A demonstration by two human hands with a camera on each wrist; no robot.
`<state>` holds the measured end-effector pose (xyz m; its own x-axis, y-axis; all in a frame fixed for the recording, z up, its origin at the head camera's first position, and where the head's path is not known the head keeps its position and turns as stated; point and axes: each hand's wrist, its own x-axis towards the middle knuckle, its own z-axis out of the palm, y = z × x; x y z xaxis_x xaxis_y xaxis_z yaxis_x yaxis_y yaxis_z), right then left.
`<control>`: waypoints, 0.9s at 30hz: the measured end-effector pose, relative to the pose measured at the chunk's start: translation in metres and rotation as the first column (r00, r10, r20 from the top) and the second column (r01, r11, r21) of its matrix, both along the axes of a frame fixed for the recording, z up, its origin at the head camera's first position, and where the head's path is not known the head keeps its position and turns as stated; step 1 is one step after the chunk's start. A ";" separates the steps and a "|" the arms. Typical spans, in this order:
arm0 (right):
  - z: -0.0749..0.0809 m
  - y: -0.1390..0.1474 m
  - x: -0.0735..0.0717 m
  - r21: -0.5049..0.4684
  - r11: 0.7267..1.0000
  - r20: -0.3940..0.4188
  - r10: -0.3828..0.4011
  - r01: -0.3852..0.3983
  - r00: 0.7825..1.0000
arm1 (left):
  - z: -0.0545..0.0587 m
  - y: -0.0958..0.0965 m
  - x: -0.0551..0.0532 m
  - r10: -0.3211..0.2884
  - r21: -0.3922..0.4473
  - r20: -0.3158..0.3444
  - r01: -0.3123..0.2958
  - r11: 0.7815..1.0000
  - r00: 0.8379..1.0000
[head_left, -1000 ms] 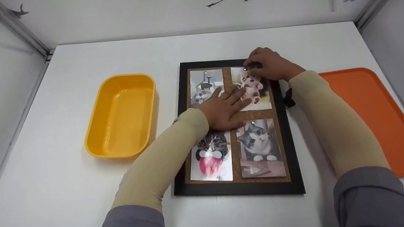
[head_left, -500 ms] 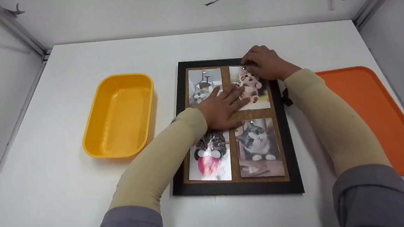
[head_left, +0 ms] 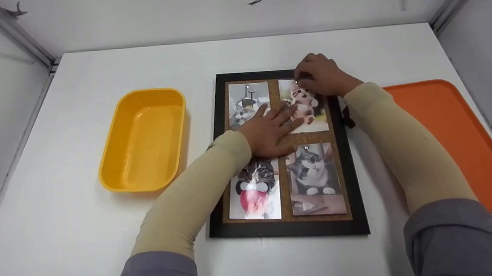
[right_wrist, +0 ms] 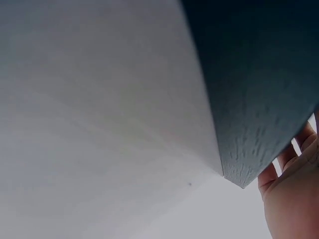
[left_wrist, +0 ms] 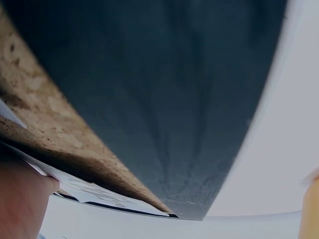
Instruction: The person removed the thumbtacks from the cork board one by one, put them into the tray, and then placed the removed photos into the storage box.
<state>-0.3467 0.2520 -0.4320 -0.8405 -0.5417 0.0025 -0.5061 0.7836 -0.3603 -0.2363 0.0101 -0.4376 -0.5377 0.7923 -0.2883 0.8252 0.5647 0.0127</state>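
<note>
A cork board [head_left: 278,183] with a black frame lies on the table. A photo of a cat sits in each corner of the cork. My left hand [head_left: 267,132] rests on the board's middle with fingers spread, pressing on the upper right photo [head_left: 306,108] and partly covering the left-hand ones. At that photo's top edge, my right hand [head_left: 321,73] pinches a small shiny pushpin [head_left: 296,82] between thumb and forefinger. Similar pins show on the upper left photo [head_left: 248,101] and the lower right photo [head_left: 317,180]. The lower left photo [head_left: 255,193] has its top hidden by my left hand.
A yellow basin [head_left: 143,140] stands left of the board. On the right lies an orange tray [head_left: 450,129], partly under my right forearm. White walls close off the table [head_left: 51,167] at the back and sides.
The view has shifted slightly. My right thumb and forefinger have moved a little at the pushpin, while my left hand has stayed spread on the board.
</note>
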 end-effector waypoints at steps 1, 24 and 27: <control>0.000 0.000 0.000 -0.001 1.000 0.001 -0.001 0.001 1.000 | 0.000 0.000 0.000 -0.001 0.001 -0.001 0.001 1.000 1.000; -0.001 -0.001 0.002 -0.028 0.999 -0.014 0.019 -0.019 1.000 | 0.003 -0.001 0.002 0.017 0.001 0.012 -0.017 1.000 1.000; -0.001 0.000 0.002 -0.033 0.999 -0.019 0.020 -0.020 1.000 | 0.005 -0.001 0.003 0.020 0.007 0.015 -0.020 1.000 1.000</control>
